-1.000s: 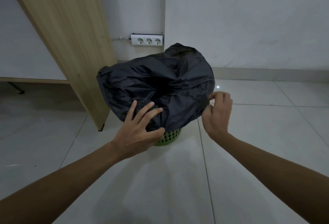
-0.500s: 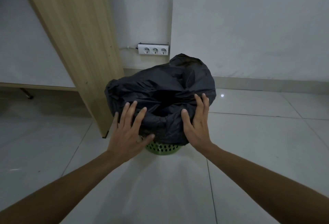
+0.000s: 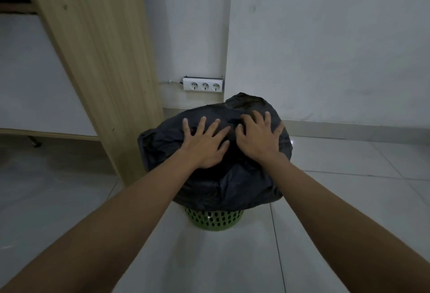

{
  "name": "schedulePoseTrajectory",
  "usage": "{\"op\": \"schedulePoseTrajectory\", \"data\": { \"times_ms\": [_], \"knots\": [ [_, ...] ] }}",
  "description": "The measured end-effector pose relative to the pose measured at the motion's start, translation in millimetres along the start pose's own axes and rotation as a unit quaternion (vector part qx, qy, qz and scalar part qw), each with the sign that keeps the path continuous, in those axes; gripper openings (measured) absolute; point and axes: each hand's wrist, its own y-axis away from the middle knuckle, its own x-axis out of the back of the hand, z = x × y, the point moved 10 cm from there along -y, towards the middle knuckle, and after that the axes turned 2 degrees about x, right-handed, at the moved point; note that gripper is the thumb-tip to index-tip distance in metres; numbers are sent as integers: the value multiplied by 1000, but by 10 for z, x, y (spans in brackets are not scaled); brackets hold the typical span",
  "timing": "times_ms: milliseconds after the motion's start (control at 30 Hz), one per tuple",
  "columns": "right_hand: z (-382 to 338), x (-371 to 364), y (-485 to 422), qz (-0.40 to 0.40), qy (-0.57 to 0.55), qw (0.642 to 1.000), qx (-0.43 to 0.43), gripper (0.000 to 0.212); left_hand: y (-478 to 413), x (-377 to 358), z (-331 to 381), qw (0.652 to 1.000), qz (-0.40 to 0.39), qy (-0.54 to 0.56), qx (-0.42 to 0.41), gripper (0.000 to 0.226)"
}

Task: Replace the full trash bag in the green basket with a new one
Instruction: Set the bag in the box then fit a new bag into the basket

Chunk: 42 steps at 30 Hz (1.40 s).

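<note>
I am pressing both grips down on the top of the black trash bag (image 3: 221, 183), side by side and nearly touching. My left grip (image 3: 204, 143) is lying open and flat on the plastic, its fingers straight and spread apart. My right grip (image 3: 258, 139) is also lying open, fingers fanned out across the crown of the bag, with the thumb bending a little into the folds; it is pinching nothing that I can see.

The bag is sitting in the green basket (image 3: 214, 219) and billowing out over it, hiding the rim and most of the wall, so only the perforated bottom band is showing beneath the plastic. The basket is standing on the pale tiled floor (image 3: 232, 257), just beside a slanting wooden panel (image 3: 104, 59) on its left. Behind it, low on the white wall (image 3: 325, 48), a white power strip (image 3: 203, 84) with three sockets is hanging, with a thin cable running off to its left.
</note>
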Motion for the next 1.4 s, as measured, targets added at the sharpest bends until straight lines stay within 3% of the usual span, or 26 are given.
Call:
{"op": "schedulePoseTrajectory", "data": {
  "times_ms": [133, 233, 400, 667, 800, 867, 967, 1033, 1067, 1167, 1200, 1233, 1300, 1400],
  "knots": [
    [242, -315, -93, -110, -9, 992, -54, 57, -81, -203, -518, 990, -49, 14, 130, 70],
    [304, -362, -202, -115, 3, 992, -49, 57, -96, -265, -820, 981, -59, 37, 183, 78],
    [316, -394, -327, -97, 74, 991, -55, 58, -188, -238, -1009, 973, -17, 80, 216, 75],
    [353, -353, -320, -62, 140, 986, -68, 53, 13, -85, -901, 964, 78, 26, 252, 61],
    [399, -326, -334, -58, 56, 996, -45, 43, -20, -113, -1106, 955, 76, 162, 235, 37],
    [467, -319, -361, -72, 10, 997, -41, 39, 13, -243, -1304, 906, 35, 314, 282, 44],
    [604, -334, -381, -122, -58, 988, -76, 44, 129, -629, -1370, 771, -75, 549, 315, 52],
    [692, -369, -350, -157, -111, 974, -122, 52, 158, -792, -1409, 746, -103, 574, 321, 59],
    [712, -376, -340, -162, -112, 971, -133, 55, 149, -769, -1437, 762, -85, 552, 327, 61],
    [547, -153, -352, -65, 0, 995, -78, 50, 46, -192, -1419, 907, 73, 313, 272, 48],
    [381, -60, -346, -24, 19, 999, -29, 47, 6, 16, -1278, 933, 126, 256, 219, 40],
    [213, -47, -351, -18, 19, 999, 23, 45, -29, 135, -1121, 943, 144, 245, 171, 33],
    [4, -224, -359, -90, 12, 993, 78, 44, -148, 69, -979, 943, 104, 283, 141, 28],
    [33, -418, -395, -130, 13, 990, 57, 43, -247, -56, -988, 936, 57, 303, 168, 29]
  ]
}}
